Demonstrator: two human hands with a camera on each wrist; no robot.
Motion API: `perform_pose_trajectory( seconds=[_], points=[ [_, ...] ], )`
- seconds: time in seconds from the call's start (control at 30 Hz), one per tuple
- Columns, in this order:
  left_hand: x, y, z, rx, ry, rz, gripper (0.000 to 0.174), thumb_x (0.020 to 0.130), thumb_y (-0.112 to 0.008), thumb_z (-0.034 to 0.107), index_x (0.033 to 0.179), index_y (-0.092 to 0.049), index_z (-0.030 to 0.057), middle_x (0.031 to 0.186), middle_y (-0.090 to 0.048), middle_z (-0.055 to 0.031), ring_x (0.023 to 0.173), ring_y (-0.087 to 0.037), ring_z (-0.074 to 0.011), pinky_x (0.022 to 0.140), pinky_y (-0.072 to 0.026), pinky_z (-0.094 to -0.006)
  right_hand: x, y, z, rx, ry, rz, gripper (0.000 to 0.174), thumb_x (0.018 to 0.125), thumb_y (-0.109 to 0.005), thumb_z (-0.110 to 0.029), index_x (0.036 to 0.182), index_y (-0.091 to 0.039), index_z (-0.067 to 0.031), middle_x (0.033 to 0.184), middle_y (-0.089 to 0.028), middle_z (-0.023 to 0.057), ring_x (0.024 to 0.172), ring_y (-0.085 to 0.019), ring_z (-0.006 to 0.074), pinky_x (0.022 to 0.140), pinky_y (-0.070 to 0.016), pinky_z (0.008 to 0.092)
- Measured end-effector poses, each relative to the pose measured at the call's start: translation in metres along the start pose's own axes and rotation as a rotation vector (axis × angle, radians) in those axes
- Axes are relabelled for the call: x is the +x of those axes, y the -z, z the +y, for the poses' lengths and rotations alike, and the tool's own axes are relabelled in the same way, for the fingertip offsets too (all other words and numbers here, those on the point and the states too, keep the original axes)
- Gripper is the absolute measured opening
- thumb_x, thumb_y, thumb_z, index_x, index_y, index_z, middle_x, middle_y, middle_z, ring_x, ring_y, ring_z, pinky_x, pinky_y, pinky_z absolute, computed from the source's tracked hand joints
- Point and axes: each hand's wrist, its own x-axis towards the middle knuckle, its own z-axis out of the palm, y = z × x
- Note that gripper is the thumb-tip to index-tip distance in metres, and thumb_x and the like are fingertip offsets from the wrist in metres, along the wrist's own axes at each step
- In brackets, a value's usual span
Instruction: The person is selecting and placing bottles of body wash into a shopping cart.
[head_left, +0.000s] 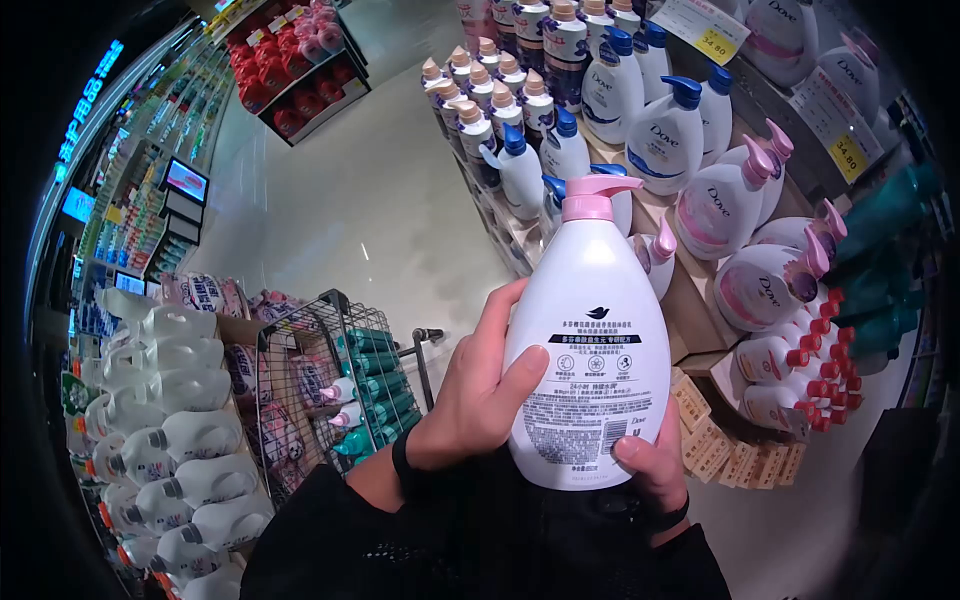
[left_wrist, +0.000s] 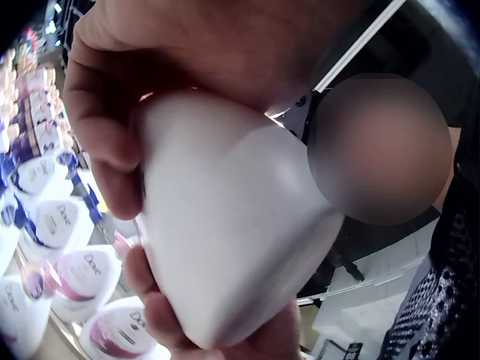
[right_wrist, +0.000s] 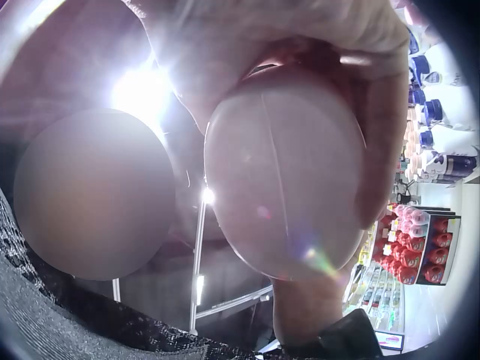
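A white pump bottle [head_left: 590, 280] with a pink pump head [head_left: 590, 195] is held up before my chest, its back label, covered in small print and a barcode, facing me. My left hand [head_left: 480, 375] grips its left side, thumb lying on the label. Low on the right, my right hand [head_left: 655, 465] holds it with the thumb beside the barcode. From the left wrist view, the bottle's smooth white side [left_wrist: 225, 217] shows between the fingers of both hands. The right wrist view shows its rounded underside [right_wrist: 285, 172] with the right hand's fingers around it.
Dove pump bottles [head_left: 665, 140] with blue or pink tops crowd the stepped display on the right. Below them are red-capped bottles [head_left: 770, 360]. A wire shopping cart [head_left: 335, 390] stands at the left, near rows of large white jugs [head_left: 190, 440]. A red-goods stand [head_left: 290, 70] is farther off.
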Motion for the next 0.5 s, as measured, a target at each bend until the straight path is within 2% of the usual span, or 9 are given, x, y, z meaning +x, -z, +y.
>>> perform_pose_trajectory(
  seconds=[0.03,0.07,0.17,0.5],
  points=[
    [-0.002,0.002,0.005,0.187,-0.022,-0.031,0.061,0.096,-0.052,0.029,0.142,-0.031,-0.0053,0.115,-0.064,-0.0241,0.107,-0.064,-0.0308,0.094,-0.0464,-0.0379,0.0,0.001,-0.004,-0.003,-0.021,-0.019,0.08,0.072,-0.079,-0.025,0.135,-0.043,0.0087,0.122,-0.061,0.016,0.11,-0.06,0.0211,0.096,-0.0466,0.0346],
    [-0.001,0.004,0.009,0.228,0.001,-0.031,0.063,0.094,-0.053,0.03,0.142,-0.03,-0.0053,0.109,-0.065,-0.029,0.102,-0.067,-0.0368,0.09,-0.0485,-0.0402,0.0,0.001,-0.007,-0.006,-0.017,-0.037,0.08,0.072,-0.079,-0.025,0.134,-0.043,0.0091,0.122,-0.061,0.0165,0.11,-0.06,0.0213,0.096,-0.0469,0.0347],
    [-0.007,0.003,0.013,0.265,-0.013,0.009,0.063,0.093,-0.053,0.03,0.141,-0.031,-0.0048,0.106,-0.066,-0.028,0.099,-0.068,-0.0367,0.088,-0.0494,-0.04,0.0,0.0,-0.006,-0.019,-0.006,-0.077,0.081,0.071,-0.079,-0.025,0.134,-0.042,0.0101,0.122,-0.061,0.0176,0.11,-0.061,0.022,0.095,-0.0475,0.0351],
    [-0.002,0.002,0.007,0.211,-0.014,-0.012,0.06,0.094,-0.052,0.03,0.139,-0.034,-0.0055,0.101,-0.067,-0.0257,0.095,-0.069,-0.0332,0.085,-0.0503,-0.0376,-0.003,-0.001,-0.003,-0.007,-0.009,-0.003,0.082,0.071,-0.079,-0.028,0.135,-0.042,0.0099,0.122,-0.061,0.0168,0.109,-0.061,0.0216,0.096,-0.0472,0.0344]
  ],
)
